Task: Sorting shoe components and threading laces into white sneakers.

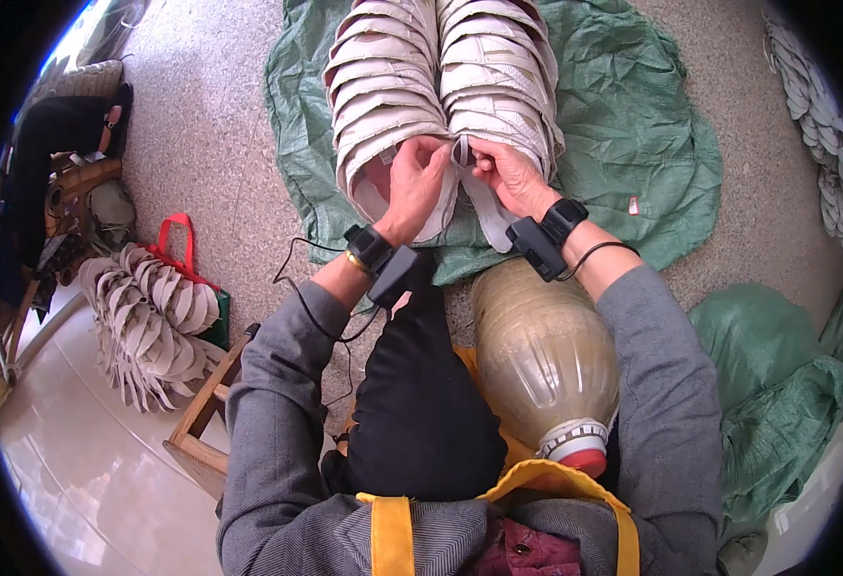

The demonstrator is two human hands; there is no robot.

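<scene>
Two long rows of nested whitish shoe uppers, a left row (383, 82) and a right row (498, 86), lie side by side on a green woven plastic sheet (642, 134). At the near end, where the rows meet, both hands work at a pale fabric strip (484, 206). My left hand (417, 182) has its fingers pinched together at the strip's upper part, against the nearest left upper. Closed around the strip from the other side is my right hand (508, 178). The strip's loose end hangs toward me. The fingertips are partly hidden.
Close to me stands a large cloudy plastic bottle (546, 336) with a red cap. A wooden stool frame (201, 432) and a bunch of shoe uppers (153, 317) are at left, near another person's dark-clad leg (61, 134). More pieces (815, 125) and green sacks (777, 384) lie right.
</scene>
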